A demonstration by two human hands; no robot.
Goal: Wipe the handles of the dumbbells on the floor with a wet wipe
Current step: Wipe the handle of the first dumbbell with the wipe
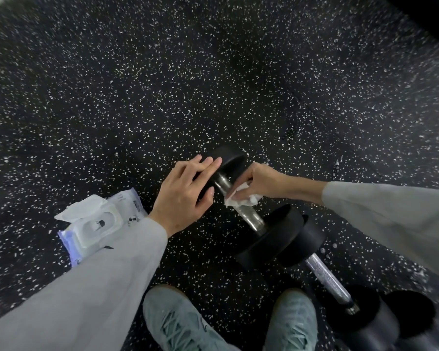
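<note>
Right hand (260,181) pinches wet wipe (241,198) around dumbbell handle (246,211); left hand (185,193), fingers straight, rests on far weight head (232,159) beyond grip.

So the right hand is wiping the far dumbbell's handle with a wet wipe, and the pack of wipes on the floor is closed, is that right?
Not quite. The head view shows the pack of wipes with its lid flipped open, not closed. The rest holds: the right hand presses the wet wipe on the far dumbbell's handle.

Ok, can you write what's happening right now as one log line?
step: wiping first dumbbell handle | right hand: holds wet wipe on handle | left hand: steadies far weight | wipe pack: open
</note>
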